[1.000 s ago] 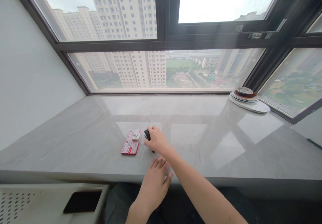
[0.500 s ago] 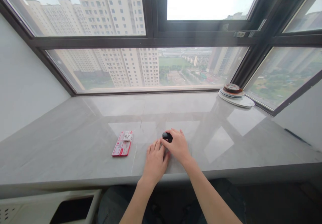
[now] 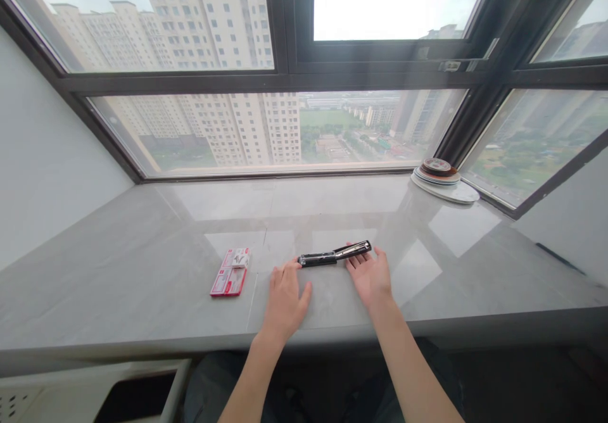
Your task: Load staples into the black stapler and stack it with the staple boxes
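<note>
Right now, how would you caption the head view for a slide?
Left hand and right hand at either end of an open black stapler, grey counter beneath, red-and-white packs nearby.

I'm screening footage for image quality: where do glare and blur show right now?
Head view: the upper window pane is blown out white; head view: pale reflections glare off the countertop; head view: the left hand, right hand and black stapler show no obvious motion blur, though print on the red packs is too small to read.
</note>
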Demonstrator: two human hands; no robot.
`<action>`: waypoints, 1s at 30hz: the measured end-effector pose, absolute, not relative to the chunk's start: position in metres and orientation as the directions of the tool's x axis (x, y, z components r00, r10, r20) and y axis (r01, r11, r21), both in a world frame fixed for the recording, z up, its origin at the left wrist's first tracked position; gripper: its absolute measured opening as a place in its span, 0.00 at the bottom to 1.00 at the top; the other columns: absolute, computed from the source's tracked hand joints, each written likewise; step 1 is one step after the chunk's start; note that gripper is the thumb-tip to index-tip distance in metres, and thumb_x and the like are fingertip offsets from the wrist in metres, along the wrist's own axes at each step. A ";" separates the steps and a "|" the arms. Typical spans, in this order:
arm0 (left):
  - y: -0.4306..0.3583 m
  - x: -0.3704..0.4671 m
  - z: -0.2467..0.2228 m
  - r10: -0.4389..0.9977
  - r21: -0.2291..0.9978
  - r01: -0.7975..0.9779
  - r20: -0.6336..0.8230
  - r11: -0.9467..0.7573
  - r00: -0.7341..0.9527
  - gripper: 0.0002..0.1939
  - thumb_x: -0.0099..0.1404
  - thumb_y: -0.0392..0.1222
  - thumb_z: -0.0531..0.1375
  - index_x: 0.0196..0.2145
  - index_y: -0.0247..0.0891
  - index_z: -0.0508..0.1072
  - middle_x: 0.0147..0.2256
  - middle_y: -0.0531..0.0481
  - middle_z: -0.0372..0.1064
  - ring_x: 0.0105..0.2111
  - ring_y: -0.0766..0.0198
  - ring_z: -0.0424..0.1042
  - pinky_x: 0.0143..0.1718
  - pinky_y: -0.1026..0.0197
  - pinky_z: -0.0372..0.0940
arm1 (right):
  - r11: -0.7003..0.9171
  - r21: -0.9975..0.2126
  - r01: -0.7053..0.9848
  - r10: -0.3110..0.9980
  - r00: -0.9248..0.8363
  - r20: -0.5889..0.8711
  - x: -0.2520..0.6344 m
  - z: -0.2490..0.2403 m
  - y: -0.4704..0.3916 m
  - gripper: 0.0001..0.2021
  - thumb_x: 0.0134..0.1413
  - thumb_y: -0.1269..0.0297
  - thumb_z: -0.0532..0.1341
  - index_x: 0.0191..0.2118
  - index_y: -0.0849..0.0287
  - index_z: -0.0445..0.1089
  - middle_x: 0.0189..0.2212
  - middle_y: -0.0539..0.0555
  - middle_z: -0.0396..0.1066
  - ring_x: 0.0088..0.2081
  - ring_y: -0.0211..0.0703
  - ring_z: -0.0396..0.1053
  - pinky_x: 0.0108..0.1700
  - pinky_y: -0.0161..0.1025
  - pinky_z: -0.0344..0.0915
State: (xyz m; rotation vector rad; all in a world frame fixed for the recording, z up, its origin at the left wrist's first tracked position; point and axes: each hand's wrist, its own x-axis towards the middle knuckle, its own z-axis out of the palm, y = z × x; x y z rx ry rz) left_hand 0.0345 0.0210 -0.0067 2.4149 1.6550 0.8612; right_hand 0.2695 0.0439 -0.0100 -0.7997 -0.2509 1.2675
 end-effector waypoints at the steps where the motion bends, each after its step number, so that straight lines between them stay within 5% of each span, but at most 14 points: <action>1: 0.021 0.026 -0.005 0.882 0.373 0.850 0.429 -0.372 0.198 0.19 0.73 0.42 0.54 0.60 0.42 0.64 0.64 0.43 0.61 0.65 0.53 0.58 0.70 0.42 0.46 | 0.062 -0.657 -0.751 0.927 0.287 -0.241 0.273 -0.012 0.033 0.17 0.62 0.46 0.56 0.45 0.52 0.71 0.53 0.55 0.75 0.60 0.46 0.70 0.61 0.47 0.69; 5: 0.015 -0.022 -0.004 0.832 0.332 0.943 0.534 -0.040 -0.153 0.22 0.71 0.44 0.56 0.60 0.37 0.67 0.67 0.35 0.53 0.68 0.42 0.50 0.68 0.33 0.44 | -0.017 -0.751 -0.660 0.949 0.226 -0.220 0.283 -0.012 -0.013 0.18 0.64 0.49 0.59 0.53 0.52 0.70 0.58 0.55 0.71 0.63 0.46 0.67 0.64 0.46 0.67; 8: 0.002 -0.052 -0.011 0.819 0.291 0.952 0.522 0.091 -0.238 0.21 0.70 0.46 0.57 0.59 0.40 0.70 0.67 0.36 0.51 0.67 0.38 0.49 0.66 0.29 0.44 | -0.125 -0.860 -0.495 0.961 0.154 -0.228 0.283 -0.010 -0.035 0.19 0.64 0.50 0.61 0.55 0.54 0.70 0.55 0.57 0.74 0.58 0.48 0.71 0.59 0.45 0.71; 11: -0.010 -0.060 -0.015 0.877 0.323 0.946 0.462 -0.029 -0.131 0.18 0.71 0.45 0.57 0.57 0.48 0.73 0.63 0.41 0.60 0.63 0.43 0.57 0.63 0.35 0.54 | -0.257 -0.947 -0.192 0.962 0.048 -0.271 0.277 -0.009 -0.039 0.21 0.63 0.47 0.62 0.53 0.56 0.71 0.42 0.56 0.77 0.40 0.43 0.77 0.40 0.38 0.75; 15: -0.009 -0.034 -0.008 0.926 0.491 0.809 0.339 -0.323 0.164 0.16 0.70 0.42 0.58 0.54 0.50 0.74 0.51 0.48 0.72 0.52 0.52 0.68 0.55 0.47 0.65 | -0.218 -0.959 0.183 0.966 -0.101 -0.238 0.263 -0.007 -0.026 0.23 0.62 0.44 0.60 0.52 0.58 0.71 0.30 0.49 0.74 0.19 0.33 0.65 0.21 0.32 0.61; 22: 0.013 0.047 0.006 0.872 0.665 0.577 0.265 -0.474 0.412 0.26 0.62 0.39 0.66 0.58 0.50 0.71 0.47 0.49 0.74 0.50 0.56 0.71 0.57 0.50 0.64 | -0.143 -0.941 0.308 0.967 -0.159 -0.199 0.260 -0.001 0.002 0.23 0.62 0.42 0.58 0.32 0.61 0.71 0.17 0.45 0.63 0.18 0.32 0.54 0.21 0.32 0.47; 30: 0.016 0.053 0.005 0.877 0.690 0.554 0.275 -0.465 0.393 0.26 0.63 0.39 0.66 0.59 0.49 0.71 0.50 0.49 0.74 0.51 0.54 0.70 0.56 0.49 0.63 | -0.194 -0.808 0.556 0.973 0.007 -0.229 0.314 0.003 0.006 0.19 0.61 0.47 0.59 0.32 0.59 0.72 0.17 0.47 0.65 0.19 0.36 0.57 0.24 0.34 0.48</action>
